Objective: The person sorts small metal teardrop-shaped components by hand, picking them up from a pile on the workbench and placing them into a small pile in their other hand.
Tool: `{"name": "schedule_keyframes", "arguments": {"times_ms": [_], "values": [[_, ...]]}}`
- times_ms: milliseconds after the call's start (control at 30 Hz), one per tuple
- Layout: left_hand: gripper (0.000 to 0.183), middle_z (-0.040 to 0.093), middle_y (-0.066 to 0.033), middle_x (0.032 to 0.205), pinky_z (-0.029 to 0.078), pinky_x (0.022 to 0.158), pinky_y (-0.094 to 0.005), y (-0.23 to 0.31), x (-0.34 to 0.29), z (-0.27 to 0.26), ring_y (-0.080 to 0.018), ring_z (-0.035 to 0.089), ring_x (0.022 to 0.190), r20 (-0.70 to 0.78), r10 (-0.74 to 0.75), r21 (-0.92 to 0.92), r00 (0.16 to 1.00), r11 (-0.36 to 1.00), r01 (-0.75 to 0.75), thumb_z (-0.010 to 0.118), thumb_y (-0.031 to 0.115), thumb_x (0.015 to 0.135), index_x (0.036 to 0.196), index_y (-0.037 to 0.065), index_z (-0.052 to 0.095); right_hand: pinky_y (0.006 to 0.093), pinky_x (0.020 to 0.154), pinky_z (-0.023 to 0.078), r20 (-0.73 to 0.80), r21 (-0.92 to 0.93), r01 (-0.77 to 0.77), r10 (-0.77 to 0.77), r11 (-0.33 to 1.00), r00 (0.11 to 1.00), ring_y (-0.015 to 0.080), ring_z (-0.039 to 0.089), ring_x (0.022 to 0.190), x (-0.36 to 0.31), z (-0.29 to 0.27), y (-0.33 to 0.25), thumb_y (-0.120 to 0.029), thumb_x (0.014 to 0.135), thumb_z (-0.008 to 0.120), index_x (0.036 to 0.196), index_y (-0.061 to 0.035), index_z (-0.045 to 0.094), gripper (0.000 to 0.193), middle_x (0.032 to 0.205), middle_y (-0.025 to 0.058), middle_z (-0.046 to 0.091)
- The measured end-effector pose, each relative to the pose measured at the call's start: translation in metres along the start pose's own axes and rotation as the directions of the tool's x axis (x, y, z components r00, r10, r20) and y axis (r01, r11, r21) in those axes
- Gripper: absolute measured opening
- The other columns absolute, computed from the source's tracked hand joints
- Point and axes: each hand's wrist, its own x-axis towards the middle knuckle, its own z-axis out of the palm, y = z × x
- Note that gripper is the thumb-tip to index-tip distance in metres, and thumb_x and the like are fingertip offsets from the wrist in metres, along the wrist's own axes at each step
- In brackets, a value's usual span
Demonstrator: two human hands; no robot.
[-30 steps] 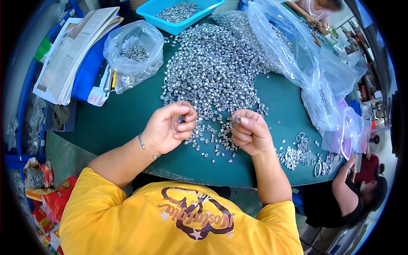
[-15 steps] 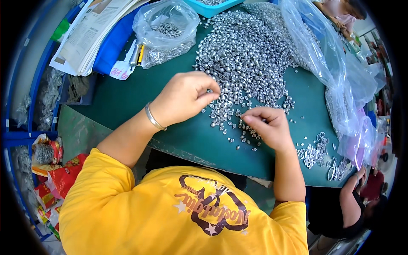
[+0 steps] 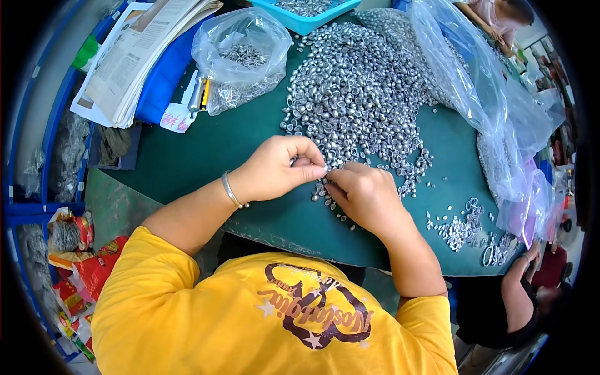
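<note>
My left hand (image 3: 284, 167), with a silver bangle (image 3: 230, 190) at its wrist, is closed in a pinch at the near edge of a big heap of small silver teardrop-shaped metal pieces (image 3: 356, 81). My right hand (image 3: 369, 195) is closed too, its fingertips meeting those of the left. Whatever lies between the fingertips is too small and covered to make out. Loose metal pieces lie on the green tabletop (image 3: 181, 159) under and around both hands.
A clear bag of metal rings (image 3: 244, 59) stands left of the heap, beside newspapers (image 3: 134, 62). Behind is a blue tray (image 3: 306, 24). Large plastic bags (image 3: 462, 75) line the right. Small silver parts (image 3: 459, 231) lie near right. Other people sit at the far right and near right.
My left hand has come down toward me from the heap. My right hand has moved left and turned, so that the fingertips of both now meet.
</note>
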Motion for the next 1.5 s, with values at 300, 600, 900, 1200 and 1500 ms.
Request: {"name": "schedule_keyframes", "arguments": {"times_ms": [300, 600, 900, 1200, 1500], "values": [[0.009, 0.059, -0.0065, 0.083, 0.041, 0.051, -0.02, -0.011, 0.003, -0.01, -0.0091, 0.051, 0.065, 0.287, -0.319, -0.858, 0.903, 0.335, 0.391, 0.052, 0.009, 0.087, 0.091, 0.002, 0.056, 0.0209, 0.045, 0.038, 0.156, 0.707, -0.248, 0.196, 0.662, 0.968, 0.0057, 0.049, 0.049, -0.003, -0.009, 0.009, -0.007, 0.075, 0.064, 0.086, -0.0046, 0.065, 0.011, 0.064, -0.001, 0.058], [0.006, 0.057, -0.0095, 0.085, 0.045, 0.051, -0.0199, -0.002, 0.005, -0.01, -0.0114, 0.056, 0.063, 0.118, -0.271, -0.866, 0.955, 0.444, 0.232, 0.053, -0.001, 0.078, 0.076, 0.005, 0.051, 0.019, 0.04, 0.028, 0.07, 0.947, -0.013, 0.168, -0.32, 0.983, 0.0066, 0.037, 0.045, -0.007, -0.015, 0.045, -0.007, 0.08, 0.05, 0.086, 0.0028, 0.058, 0.013, 0.058, 0.0058, 0.05], [0.012, 0.049, -0.0026, 0.061, 0.037, 0.048, -0.0251, 0.006, -0.004, 0.005, -0.0122, 0.046, 0.052, 0.074, 0.192, 0.398, 0.979, 0.894, -0.205, 0.071, 0.009, 0.068, 0.073, 0.005, 0.062, 0.036, 0.056, 0.047, -0.04, 0.24, -0.144, 0.159, 0.96, 0.987, 0.028, 0.059, 0.061, -0.006, -0.003, 0.021, -0.014, 0.071, 0.066, 0.075, -0.004, 0.065, 0.011, 0.068, 0.0116, 0.06], [0.008, 0.055, -0.008, 0.067, 0.045, 0.059, -0.0336, 0.001, -0.008, 0.01, -0.0246, 0.056, 0.065, 0.179, 0.188, 0.534, 0.966, 0.806, -0.255, 0.067, 0.011, 0.072, 0.076, 0.005, 0.063, 0.0379, 0.055, 0.048, -0.077, 0.044, -0.15, 0.153, 0.988, 0.985, 0.0289, 0.059, 0.061, -0.011, -0.006, 0.008, -0.016, 0.074, 0.061, 0.07, -0.0048, 0.062, 0.012, 0.069, 0.0111, 0.059], [0.006, 0.055, -0.0018, 0.069, 0.037, 0.049, -0.0231, -0.001, -0.004, 0.002, -0.0094, 0.048, 0.057, 0.104, -0.086, -0.166, 0.991, 0.981, 0.102, 0.062, 0.006, 0.079, 0.082, 0.001, 0.061, 0.0193, 0.041, 0.03, 0.301, 0.939, -0.234, 0.275, -0.25, 0.913, 0.0045, 0.039, 0.046, -0.008, -0.012, 0.036, -0.008, 0.081, 0.062, 0.087, 0.0008, 0.062, 0.011, 0.063, -0.0011, 0.054]]}}
